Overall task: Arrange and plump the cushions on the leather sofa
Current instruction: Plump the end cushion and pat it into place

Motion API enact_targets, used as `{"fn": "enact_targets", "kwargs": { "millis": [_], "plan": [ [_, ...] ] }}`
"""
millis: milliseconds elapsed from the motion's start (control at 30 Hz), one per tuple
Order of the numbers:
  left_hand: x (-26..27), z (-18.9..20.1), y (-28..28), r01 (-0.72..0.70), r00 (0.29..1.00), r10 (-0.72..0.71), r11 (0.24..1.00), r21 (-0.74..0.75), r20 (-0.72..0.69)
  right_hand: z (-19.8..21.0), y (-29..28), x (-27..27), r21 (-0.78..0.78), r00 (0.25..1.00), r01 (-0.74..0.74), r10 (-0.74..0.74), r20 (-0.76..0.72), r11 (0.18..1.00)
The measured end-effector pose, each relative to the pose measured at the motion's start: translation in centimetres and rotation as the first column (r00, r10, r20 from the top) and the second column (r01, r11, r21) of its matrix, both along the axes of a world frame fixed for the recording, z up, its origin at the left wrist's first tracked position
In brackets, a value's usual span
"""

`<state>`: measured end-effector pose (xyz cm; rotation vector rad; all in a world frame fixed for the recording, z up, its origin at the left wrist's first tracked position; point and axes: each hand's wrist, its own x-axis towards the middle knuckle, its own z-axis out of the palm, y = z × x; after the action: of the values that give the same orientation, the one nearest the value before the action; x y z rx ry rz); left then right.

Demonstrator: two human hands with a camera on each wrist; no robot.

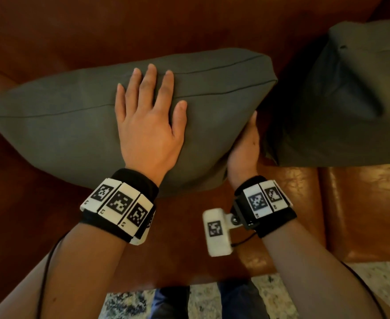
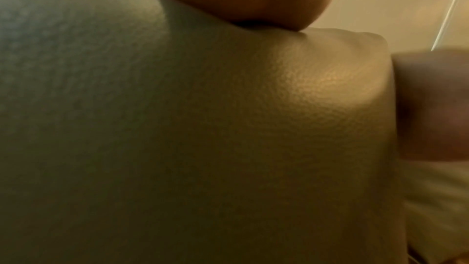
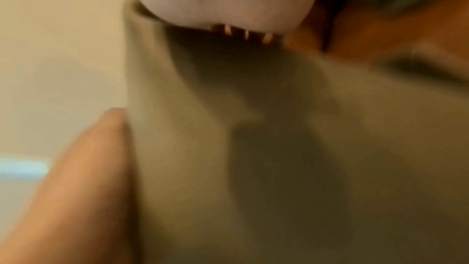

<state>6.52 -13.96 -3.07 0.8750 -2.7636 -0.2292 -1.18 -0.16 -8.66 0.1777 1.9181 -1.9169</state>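
head view: your left hand lies flat, fingers spread, pressing the top face of the grey rectangular fabric cushion, which stands tilted on the seat of the brown leather sofa. your right hand supports the cushion's right end from beneath; its fingers are hidden, so you cannot tell how they lie. a second grey fabric cushion leans against the backrest, just beside the first.

left wrist view: the palm dents the cushion fabric.

right wrist view: blurred; your thumb lies straight along the fabric edge.

progress: judge plumping of the first cushion as under way, with placement not yet done. the second cushion is creased and probably needs plumping.
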Motion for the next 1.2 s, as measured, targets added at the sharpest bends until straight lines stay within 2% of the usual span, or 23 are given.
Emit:
{"fn": "enact_targets", "kwargs": {
  "millis": [100,200,300,367,433,500,567,633,700,900,967,1033,1133,1200],
  "plan": [
    [-0.2,-0.1,0.2,-0.003,1.000,0.003,1.000,-0.002,0.011,-0.1,-1.7,0.6,-0.027,0.999,0.003,-0.001,0.046,1.000],
    [-0.3,-0.3,0.6,0.005,1.000,-0.005,1.000,-0.006,0.022,-3.0,-1.0,1.5,0.012,0.986,-0.019,0.017,0.167,1.000],
    [-0.4,-0.2,0.5,-0.003,1.000,0.003,1.000,-0.009,0.022,-5.0,1.3,3.0,0.160,0.893,-0.185,0.098,0.440,0.970],
    [-0.5,-0.1,0.4,-0.004,1.000,0.004,1.000,-0.011,0.025,-5.6,2.5,3.7,0.253,0.857,-0.337,0.184,0.482,0.907],
    [-0.5,0.0,0.4,-0.010,1.000,0.010,1.000,-0.012,0.026,-5.0,2.9,4.0,0.282,0.930,-0.262,0.163,0.331,0.923],
    [-0.5,0.0,0.6,-0.019,1.000,0.019,1.000,-0.018,0.021,-3.0,2.1,4.1,0.208,0.998,-0.049,0.039,0.051,0.977],
    [-0.5,-0.1,0.7,-0.024,0.999,0.025,0.999,-0.028,0.027,-0.6,0.2,4.8,0.052,0.981,0.122,-0.112,-0.160,0.991],
    [-0.5,0.0,0.8,-0.021,0.999,0.022,0.999,-0.030,0.034,0.5,-2.0,5.9,-0.012,0.953,0.189,-0.186,-0.239,0.982],
    [-0.3,0.0,0.8,-0.015,0.999,0.016,1.000,-0.026,0.039,-0.5,-3.5,6.9,0.024,0.935,0.237,-0.221,-0.276,0.971],
    [0.0,-0.2,0.5,0.010,0.999,-0.009,1.000,-0.013,0.043,-3.5,-3.1,7.6,0.157,0.865,0.264,-0.161,-0.476,0.952],
    [0.0,-0.3,0.3,0.014,0.999,-0.014,1.000,-0.001,0.034,-4.6,-2.6,8.2,0.225,0.872,0.260,-0.129,-0.472,0.939],
    [0.2,-0.4,-0.3,0.017,0.999,-0.017,1.000,0.008,0.031,-6.2,-2.0,10.1,0.296,0.923,0.217,-0.098,-0.371,0.930],
    [0.6,-0.3,-1.1,0.040,0.999,-0.040,0.999,0.017,0.004,-8.6,-0.7,14.1,0.404,0.972,0.036,0.062,-0.226,0.914],
    [1.0,-0.5,-1.5,0.050,0.999,-0.051,0.998,0.036,0.008,-10.1,0.9,15.8,0.504,0.969,-0.121,0.211,-0.127,0.855]
  ]
}}
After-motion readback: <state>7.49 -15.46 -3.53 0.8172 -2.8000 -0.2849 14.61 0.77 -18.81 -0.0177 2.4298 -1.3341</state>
